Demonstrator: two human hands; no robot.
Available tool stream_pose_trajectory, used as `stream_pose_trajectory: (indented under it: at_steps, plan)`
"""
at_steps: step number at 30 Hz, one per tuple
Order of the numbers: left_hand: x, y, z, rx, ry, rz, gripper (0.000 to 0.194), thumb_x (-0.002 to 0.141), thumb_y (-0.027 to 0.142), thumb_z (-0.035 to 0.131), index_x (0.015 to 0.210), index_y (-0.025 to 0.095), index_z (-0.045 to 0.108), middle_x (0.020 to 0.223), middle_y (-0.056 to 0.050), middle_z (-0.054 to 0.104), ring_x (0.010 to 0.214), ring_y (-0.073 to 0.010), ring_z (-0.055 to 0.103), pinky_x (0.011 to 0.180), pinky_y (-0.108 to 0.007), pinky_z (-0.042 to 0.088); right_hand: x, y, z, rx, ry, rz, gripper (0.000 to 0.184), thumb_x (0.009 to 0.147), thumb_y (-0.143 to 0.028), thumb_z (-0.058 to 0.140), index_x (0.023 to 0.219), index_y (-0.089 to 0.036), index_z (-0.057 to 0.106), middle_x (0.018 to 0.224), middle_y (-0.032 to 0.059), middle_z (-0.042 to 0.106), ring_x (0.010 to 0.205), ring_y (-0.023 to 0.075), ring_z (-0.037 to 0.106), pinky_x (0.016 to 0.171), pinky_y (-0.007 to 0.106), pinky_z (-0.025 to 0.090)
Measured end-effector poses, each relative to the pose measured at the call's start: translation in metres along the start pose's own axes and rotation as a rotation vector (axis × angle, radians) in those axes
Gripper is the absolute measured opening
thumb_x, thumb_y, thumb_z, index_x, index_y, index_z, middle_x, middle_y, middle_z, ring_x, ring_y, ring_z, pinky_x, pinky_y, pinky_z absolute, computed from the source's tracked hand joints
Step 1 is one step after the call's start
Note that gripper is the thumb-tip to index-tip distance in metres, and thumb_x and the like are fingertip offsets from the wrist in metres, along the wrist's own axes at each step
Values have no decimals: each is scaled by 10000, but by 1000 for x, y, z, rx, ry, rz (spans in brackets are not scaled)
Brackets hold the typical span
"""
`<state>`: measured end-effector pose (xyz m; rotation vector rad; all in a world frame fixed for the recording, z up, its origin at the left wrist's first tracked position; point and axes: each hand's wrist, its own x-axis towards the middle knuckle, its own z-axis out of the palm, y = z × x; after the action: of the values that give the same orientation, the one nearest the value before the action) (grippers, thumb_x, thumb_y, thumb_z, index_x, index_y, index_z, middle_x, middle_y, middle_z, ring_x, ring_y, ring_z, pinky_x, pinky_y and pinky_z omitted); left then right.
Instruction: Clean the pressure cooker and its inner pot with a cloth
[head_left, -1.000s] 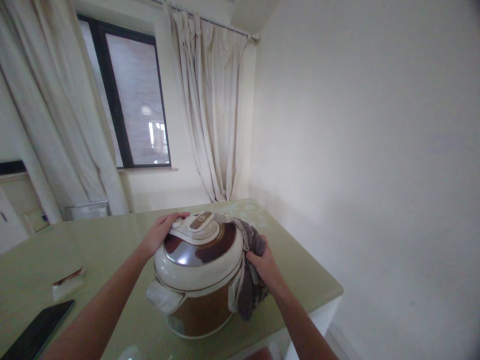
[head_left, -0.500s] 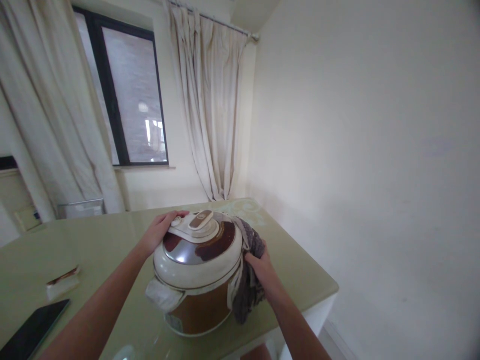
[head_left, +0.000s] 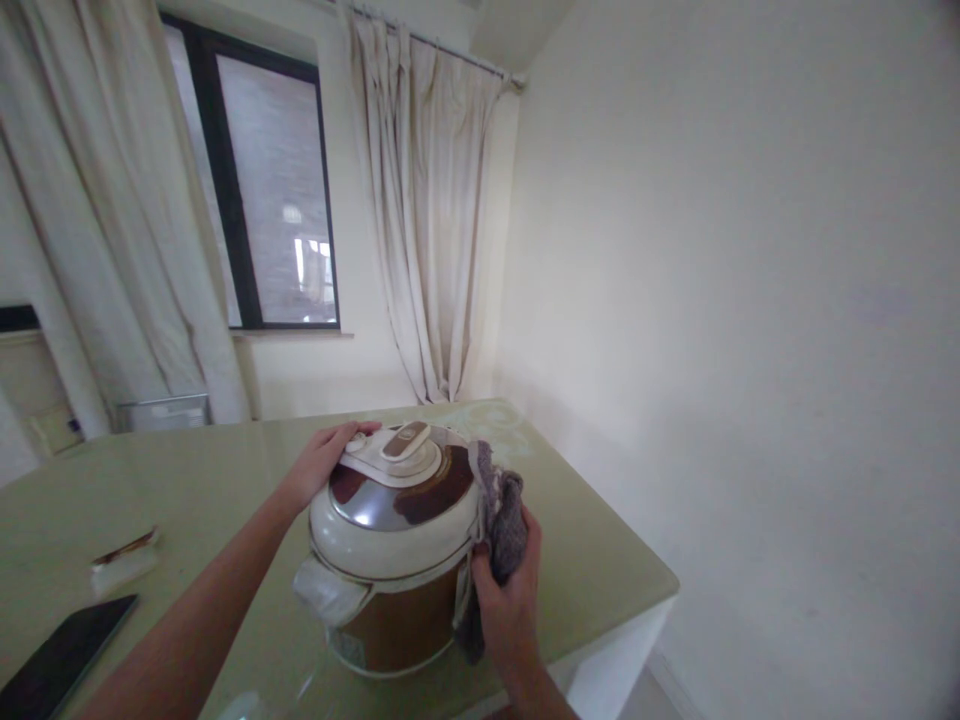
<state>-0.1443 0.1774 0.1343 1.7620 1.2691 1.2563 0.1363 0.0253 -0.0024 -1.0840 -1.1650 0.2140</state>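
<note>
An electric pressure cooker (head_left: pixel 405 620), cream and brown with a shiny lid (head_left: pixel 367 508), stands upright on a pale green table. My left hand (head_left: pixel 324 462) grips the far left edge of the lid, its fingertips beside a small round knob; part of the fingers is hidden. My right hand (head_left: pixel 514 590) is closed on a bunched grey cloth (head_left: pixel 508 525), pressed against the cooker's right side. One end of the cloth hangs down below that hand. A white side handle (head_left: pixel 330 590) juts out at the cooker's front left.
The table (head_left: pixel 600 570) ends at a rounded right corner, close to a bare wall (head_left: pixel 750 350). On the left lie a dark phone (head_left: pixel 67 655) and a small white packet (head_left: pixel 124 565). Curtains (head_left: pixel 427 220) and a window (head_left: pixel 281 190) are behind.
My right hand has turned more upright and shifted slightly left and down along the cooker's side, bunching the cloth tighter. My left hand stays on the lid.
</note>
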Motion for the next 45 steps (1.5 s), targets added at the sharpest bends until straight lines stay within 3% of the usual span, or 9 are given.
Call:
stream_pose_trajectory:
  at_steps: [3, 8, 14, 18, 22, 27, 32, 40, 45]
  plan:
    - [-3, 5, 0, 11, -3, -2, 687, 826, 759, 523, 1064, 203, 849, 1204, -75, 809, 1188, -343, 694, 1150, -444, 454, -29, -2, 9, -170, 129, -290, 633, 864, -257, 692, 1465, -251, 494, 1426, 208, 486, 1298, 399, 533, 1059, 645, 465]
    - [-2, 0, 0, 34, -25, 66, 655, 899, 713, 452, 1081, 212, 833, 1225, -71, 798, 1212, -324, 682, 1160, -439, 438, -29, -27, 9, -319, -47, -734, 587, 800, -317, 700, 1382, -320, 631, 1389, 190, 493, 1183, 432, 535, 914, 624, 500]
    - [2, 3, -2, 169, -93, 183, 545, 889, 686, 547, 1087, 245, 800, 1131, -46, 805, 1103, -299, 696, 1038, -387, 499, 1, -100, 32, -464, -398, -865, 675, 763, -528, 734, 1392, -302, 635, 1238, 154, 614, 1041, 359, 570, 941, 566, 472]
    - [4, 20, -2, 408, -132, 251, 400, 886, 610, 573, 1001, 274, 757, 1045, -54, 797, 1025, -299, 701, 953, -389, 495, 20, -120, 44, -445, -457, -915, 680, 750, -576, 731, 1354, -274, 645, 1182, 137, 642, 988, 325, 573, 929, 524, 467]
    - [2, 39, 4, 670, -145, 222, 351, 936, 537, 489, 984, 274, 718, 1012, -102, 790, 986, -328, 712, 895, -422, 490, 42, -103, 26, -348, -406, -856, 626, 763, -500, 751, 1341, -284, 645, 1195, 116, 638, 1035, 316, 594, 938, 478, 473]
    - [-5, 60, 20, 1033, -224, 153, 415, 1024, 431, 336, 1166, 218, 662, 1096, -211, 769, 996, -386, 734, 849, -481, 497, 84, -67, -7, -247, -331, -430, 541, 735, -227, 671, 1275, -264, 666, 1169, 91, 647, 1072, 286, 630, 956, 421, 517]
    - [-10, 66, 27, 1129, -280, 147, 416, 1055, 335, 290, 1315, 171, 571, 1279, -220, 695, 1139, -348, 705, 954, -492, 509, 119, -55, -10, -428, -386, -222, 486, 794, -250, 613, 1278, -241, 650, 1162, 82, 668, 1114, 285, 627, 1015, 425, 494]
    - [-21, 83, 29, 1224, -274, 101, 419, 1083, 307, 279, 1333, 154, 578, 1313, -201, 691, 1198, -383, 688, 952, -530, 530, 164, -63, 38, -605, -492, -228, 498, 835, -303, 619, 1324, -213, 636, 1167, 113, 660, 1111, 304, 619, 1023, 445, 476]
    - [-30, 99, 37, 1296, -167, 49, 449, 1089, 314, 296, 1238, 106, 664, 1166, -231, 747, 1101, -398, 732, 891, -523, 545, 137, -65, 31, -445, -383, -367, 538, 757, -256, 631, 1294, -215, 652, 1198, 103, 664, 1147, 305, 595, 1057, 469, 474]
